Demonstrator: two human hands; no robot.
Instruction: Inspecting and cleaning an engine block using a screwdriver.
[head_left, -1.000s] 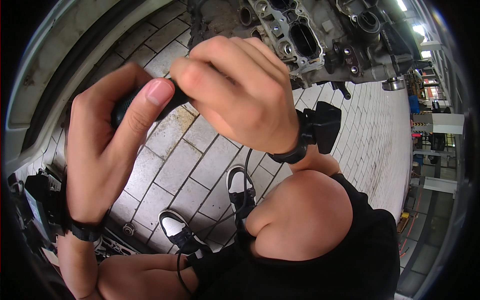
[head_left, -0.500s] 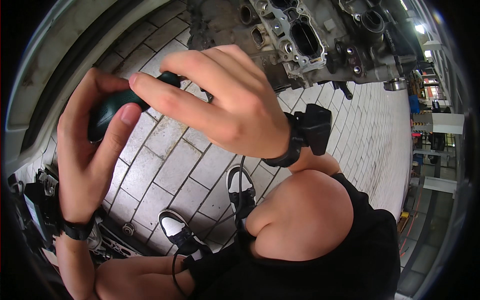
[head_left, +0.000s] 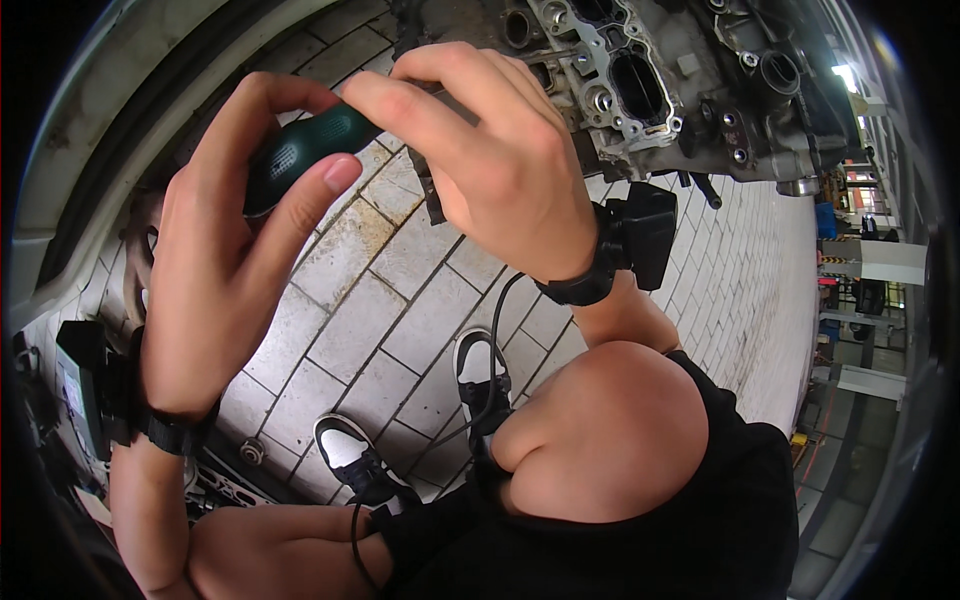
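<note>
A dark green screwdriver-like handle (head_left: pixel 300 152) is held in the air at the upper left, slanting up to the right. My left hand (head_left: pixel 215 225) curls round its lower, thicker end, with the thumb along the near side. At the other end, the bent fingers of my right hand (head_left: pixel 490 150) close on the narrow part. Whatever extends past that end is hidden behind my right hand. Beyond this hand stands a dirty engine block (head_left: pixel 700 120) with a bare metal flange (head_left: pixel 638 85) and open ports.
A pale curved vehicle body panel (head_left: pixel 75 190) borders the left side. Metal parts (head_left: pixel 252 452) lie on the tiled floor (head_left: pixel 350 310) at lower left, near my shoes (head_left: pixel 345 450). Black wrist devices (head_left: pixel 645 235) sit on both wrists, and a black cable (head_left: pixel 497 370) hangs between my legs.
Both hands have shifted with the green handle, up and to the right, toward the engine. The view has also moved slightly, and the right hand covers the handle's narrow end more.
</note>
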